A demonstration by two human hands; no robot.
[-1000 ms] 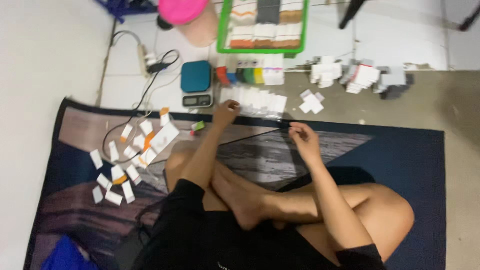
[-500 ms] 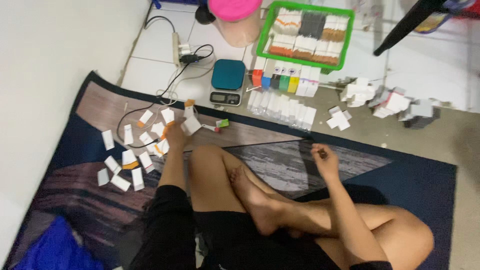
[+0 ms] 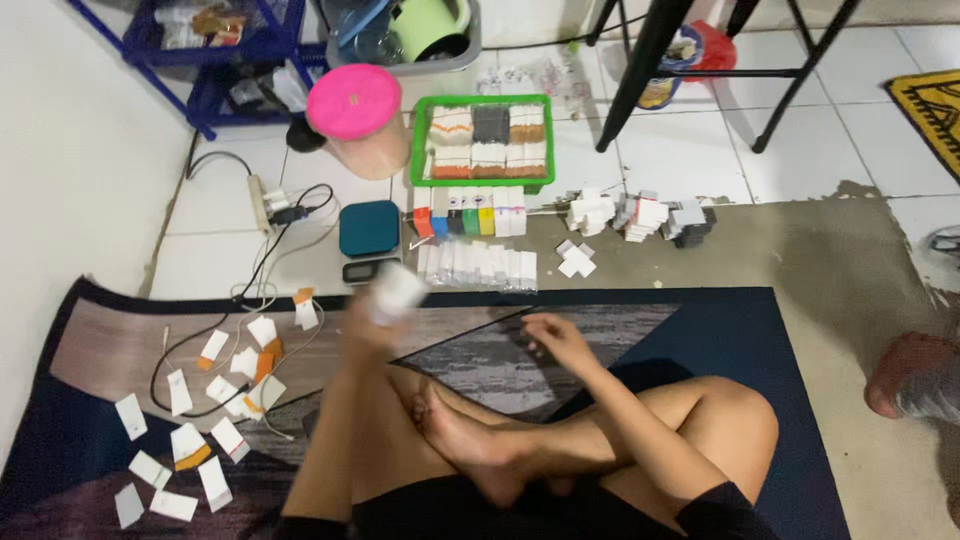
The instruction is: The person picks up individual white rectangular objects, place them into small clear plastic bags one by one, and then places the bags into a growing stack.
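Our left hand [image 3: 372, 318] sits left of centre of the frame, raised over the edge of the rug [image 3: 640, 330], and its fingers are closed around a small white packet [image 3: 397, 290]. The packet is blurred; its long axis seems to run from lower left to upper right, with the free end pointing toward the upper right of the frame, but we cannot tell more about its faces. Our right hand [image 3: 553, 340] is at the centre, low over the rug, fingers curled loosely inward; whether it grips something we cannot tell. Both forearms reach up the frame from our crossed legs [image 3: 520, 440] at the bottom.

Just above the packet lies a row of white packets [image 3: 478, 266] on the floor, side by side, and above it a row of small coloured boxes [image 3: 468, 213] standing upright. Left of these is a teal digital scale [image 3: 369, 236]. Further up, a green tray [image 3: 484, 142] holds stacks of packets with white, dark and brown ends, packed in two rows. Beside it, to the left, stands a jar with a pink lid [image 3: 355, 115]. At the top centre a grey tub [image 3: 420, 40] holds a pale green jug.

At the lower left of the frame loose white and orange packets [image 3: 215, 400] are scattered over the rug, near a black cable [image 3: 265, 270]. Right of the tray are small heaps of white and grey packets [image 3: 640, 215].
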